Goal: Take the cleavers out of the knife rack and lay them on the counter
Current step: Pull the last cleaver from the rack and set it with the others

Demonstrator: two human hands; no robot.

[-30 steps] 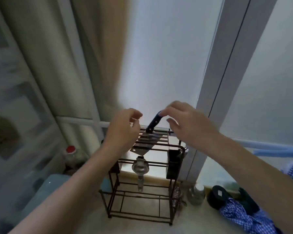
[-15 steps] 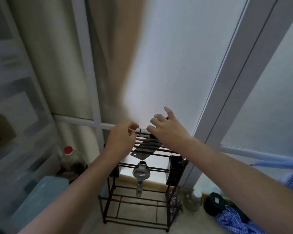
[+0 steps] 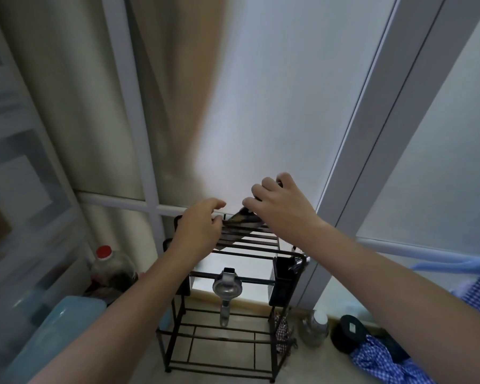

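Observation:
A dark wire knife rack (image 3: 261,246) stands on the counter under the window. One cleaver (image 3: 240,218) lies slanted through the rack's top bars, with only part of its grey blade showing. My right hand (image 3: 283,209) is curled around the cleaver's dark handle at the rack's far side, and the handle is almost hidden inside the fingers. My left hand (image 3: 198,230) sits on the rack's top left corner with its fingers bent over the bars, fingertips close to the blade's left end.
A metal strainer (image 3: 227,288) hangs from the rack's middle bar and a black holder (image 3: 283,281) is clipped to its right side. A red-capped bottle (image 3: 106,261) and a blue container (image 3: 58,328) stand left; a white-lidded jar (image 3: 316,325) and blue checked cloth (image 3: 385,361) lie right.
My right hand came down from hovering over the handle and closed around it. The blade's right end now sits a little higher. My left hand stayed on the rack.

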